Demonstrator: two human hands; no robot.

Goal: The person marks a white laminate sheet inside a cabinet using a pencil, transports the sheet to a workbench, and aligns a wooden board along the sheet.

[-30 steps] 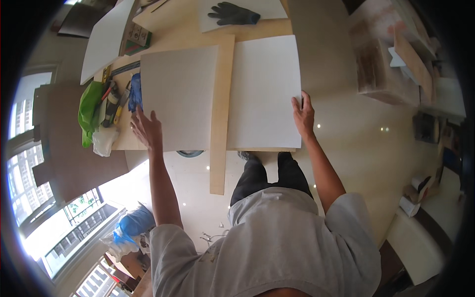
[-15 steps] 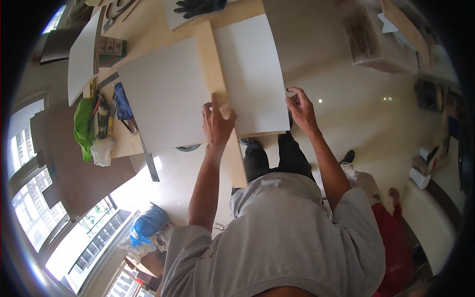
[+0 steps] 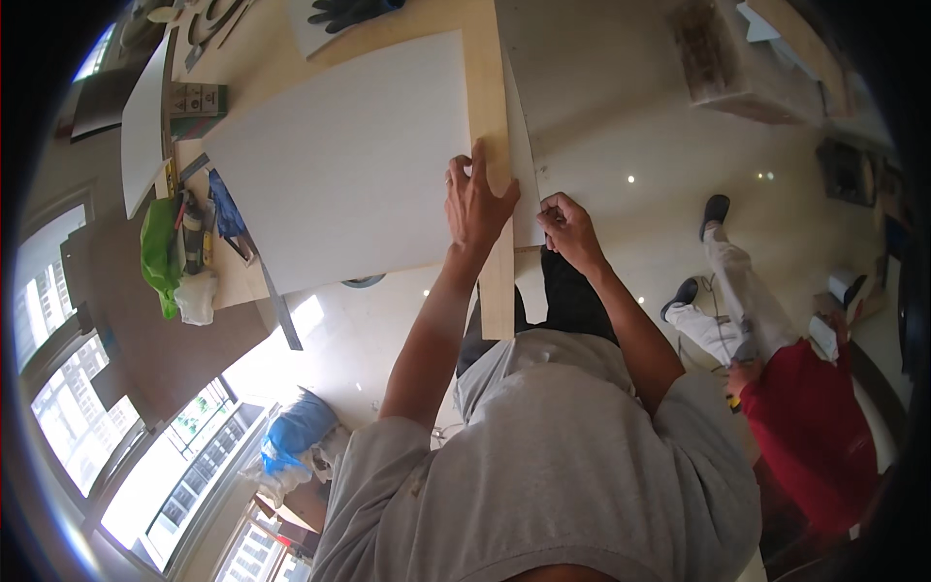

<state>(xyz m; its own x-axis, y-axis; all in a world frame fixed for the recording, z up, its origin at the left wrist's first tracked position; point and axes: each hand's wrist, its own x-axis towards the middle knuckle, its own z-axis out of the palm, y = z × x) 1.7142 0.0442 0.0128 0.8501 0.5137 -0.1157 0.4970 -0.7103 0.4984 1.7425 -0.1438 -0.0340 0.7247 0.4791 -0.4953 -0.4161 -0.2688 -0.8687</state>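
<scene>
Tan wooden strip (image 3: pixel 487 97), long, straight-edged

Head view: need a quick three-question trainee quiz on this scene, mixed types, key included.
1. Which grip touches the wooden strip?
A) left
B) right
C) neither

2. True or false: the strip's near end stops short of the white board's near edge.

3. Fill in: the co-worker's top is ___.

Key:
1. A: the left grip spans it.
2. False: the strip reaches past that edge.
3. Red.
</scene>
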